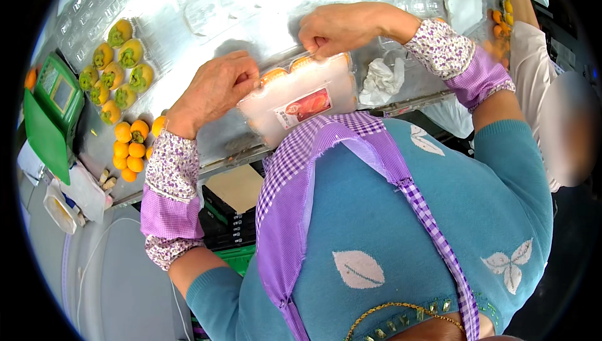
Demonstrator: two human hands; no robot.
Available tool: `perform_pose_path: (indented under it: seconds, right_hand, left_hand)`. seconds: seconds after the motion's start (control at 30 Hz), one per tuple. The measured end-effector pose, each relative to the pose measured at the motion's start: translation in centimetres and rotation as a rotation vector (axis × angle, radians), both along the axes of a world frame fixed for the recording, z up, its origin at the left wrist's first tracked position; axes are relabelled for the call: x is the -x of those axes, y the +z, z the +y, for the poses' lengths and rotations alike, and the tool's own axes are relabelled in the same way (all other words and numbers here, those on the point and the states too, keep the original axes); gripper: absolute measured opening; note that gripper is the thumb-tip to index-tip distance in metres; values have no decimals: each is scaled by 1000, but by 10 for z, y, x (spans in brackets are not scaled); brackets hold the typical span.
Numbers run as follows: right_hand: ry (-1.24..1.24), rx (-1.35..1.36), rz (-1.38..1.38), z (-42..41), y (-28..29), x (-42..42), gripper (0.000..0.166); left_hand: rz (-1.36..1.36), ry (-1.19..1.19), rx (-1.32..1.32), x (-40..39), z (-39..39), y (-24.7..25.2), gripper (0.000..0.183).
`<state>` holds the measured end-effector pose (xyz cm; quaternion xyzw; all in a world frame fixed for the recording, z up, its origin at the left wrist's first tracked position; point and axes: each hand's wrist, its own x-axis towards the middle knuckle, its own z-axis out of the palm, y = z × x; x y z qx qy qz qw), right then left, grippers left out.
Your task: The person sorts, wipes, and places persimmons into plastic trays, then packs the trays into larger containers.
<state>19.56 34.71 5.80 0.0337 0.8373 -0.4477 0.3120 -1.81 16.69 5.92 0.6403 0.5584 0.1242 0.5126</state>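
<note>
Right in front of my apron, a transparent plastic clamshell pack (268, 122) stands tilted on the metal table. Orange persimmons (274, 76) show along its far edge, and a white sheet covers most of the face turned to me. That face bears a red and white printed label (308, 108). My left hand (217, 88) pinches the pack's far left corner between thumb and curled fingers. Farther right on the same edge, my right hand (345, 29) grips the rim with its fingers bent. The pack's underside is hidden.
Left of the pack lie loose orange persimmons (135, 150) and a tray of greener persimmons (113, 76). A green scale (59, 91) stands at the left edge. Crumpled white tissue (383, 80) lies right of the pack. Transparent trays (211, 11) cover the back. A co-worker's arm (523, 4) reaches in at right.
</note>
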Motion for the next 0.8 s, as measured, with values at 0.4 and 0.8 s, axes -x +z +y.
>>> perform_pose_path:
  seconds: [0.4, 0.8]
  right_hand:
    - [-46, 176, 87, 1, -8, -8, 11]
    - [-224, 46, 163, -2, -20, -10, 14]
  left_hand:
    - [68, -65, -166, -2, -4, -4, 7]
    - [-103, 161, 42, 5, -10, -24, 10]
